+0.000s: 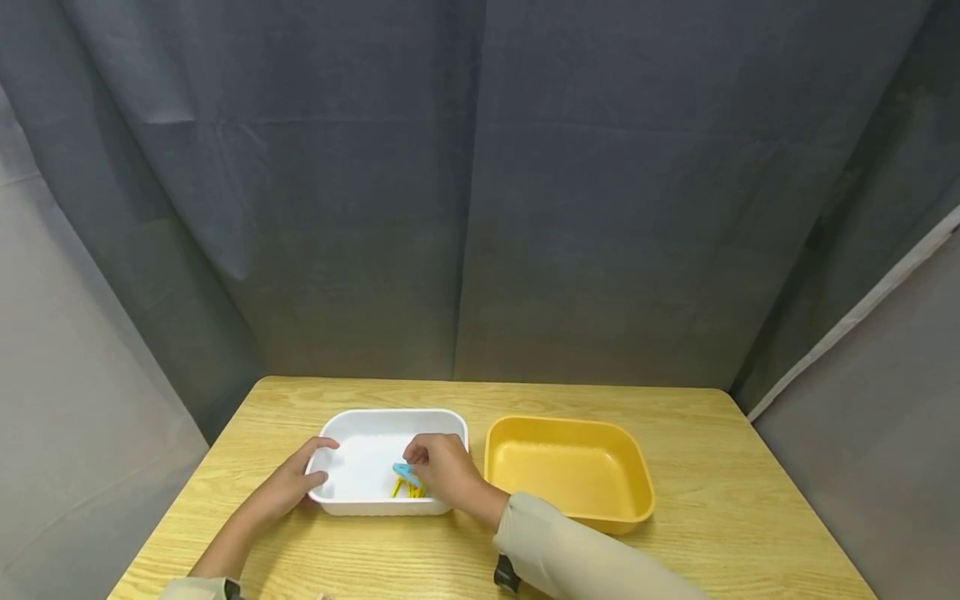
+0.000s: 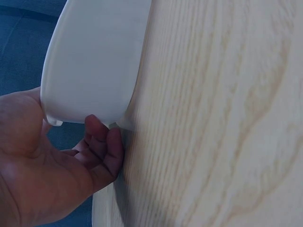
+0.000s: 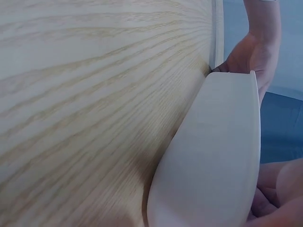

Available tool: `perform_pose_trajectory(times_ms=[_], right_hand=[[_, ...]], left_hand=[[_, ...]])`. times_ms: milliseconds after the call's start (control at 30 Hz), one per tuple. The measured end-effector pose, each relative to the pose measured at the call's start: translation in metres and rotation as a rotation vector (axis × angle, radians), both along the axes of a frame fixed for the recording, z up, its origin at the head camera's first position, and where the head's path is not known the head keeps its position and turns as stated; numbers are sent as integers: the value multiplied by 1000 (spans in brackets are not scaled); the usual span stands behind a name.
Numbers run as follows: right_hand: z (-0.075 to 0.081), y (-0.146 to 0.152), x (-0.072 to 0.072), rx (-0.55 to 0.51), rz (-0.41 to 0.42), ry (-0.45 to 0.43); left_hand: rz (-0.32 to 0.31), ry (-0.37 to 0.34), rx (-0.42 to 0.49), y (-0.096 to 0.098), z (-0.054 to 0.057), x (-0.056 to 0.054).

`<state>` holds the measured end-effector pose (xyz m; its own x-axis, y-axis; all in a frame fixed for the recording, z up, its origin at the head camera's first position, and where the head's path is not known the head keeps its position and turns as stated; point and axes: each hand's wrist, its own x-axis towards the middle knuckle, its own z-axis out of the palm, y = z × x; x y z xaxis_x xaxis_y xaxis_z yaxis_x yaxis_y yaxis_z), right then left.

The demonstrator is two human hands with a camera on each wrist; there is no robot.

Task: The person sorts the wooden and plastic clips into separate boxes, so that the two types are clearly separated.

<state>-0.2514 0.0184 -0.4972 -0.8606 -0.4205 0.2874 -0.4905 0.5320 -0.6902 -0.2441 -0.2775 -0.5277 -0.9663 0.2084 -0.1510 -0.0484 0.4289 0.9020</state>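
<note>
A white plastic tray (image 1: 360, 505) stands on the table, and my left hand (image 1: 283, 490) grips its left end, with the thumb and a fingertip over the rim. In the left wrist view, more fingers of the left hand (image 2: 57, 165) curl beneath the tray's end. My right hand (image 1: 450, 477) reaches over the tray's right side, its fingers bent down beside a light-blue clothespin (image 1: 405, 473). Whether they pinch it is hidden. Yellow clothespins (image 1: 415, 492) lie below the blue one in the front right corner. In the right wrist view, the tray wall hides the right hand's fingertips.
A yellow plastic tray (image 1: 558, 512) stands just right of the white one, partly behind the right forearm. The wooden table (image 1: 720, 500) extends to both sides. Grey curtains (image 1: 465, 208) hang behind the table and along its sides.
</note>
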Motion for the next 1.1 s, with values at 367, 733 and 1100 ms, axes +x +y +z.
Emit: perform_pose_trajectory(times_ms=[367, 733, 1100], right_hand=[[-4, -20, -3, 39, 9, -63], [-6, -20, -4, 45, 4, -58], [1, -19, -1, 24, 17, -55]], left_hand=[[1, -16, 11, -1, -1, 1], [6, -29, 40, -2, -6, -2], [4, -26, 29, -4, -5, -3]])
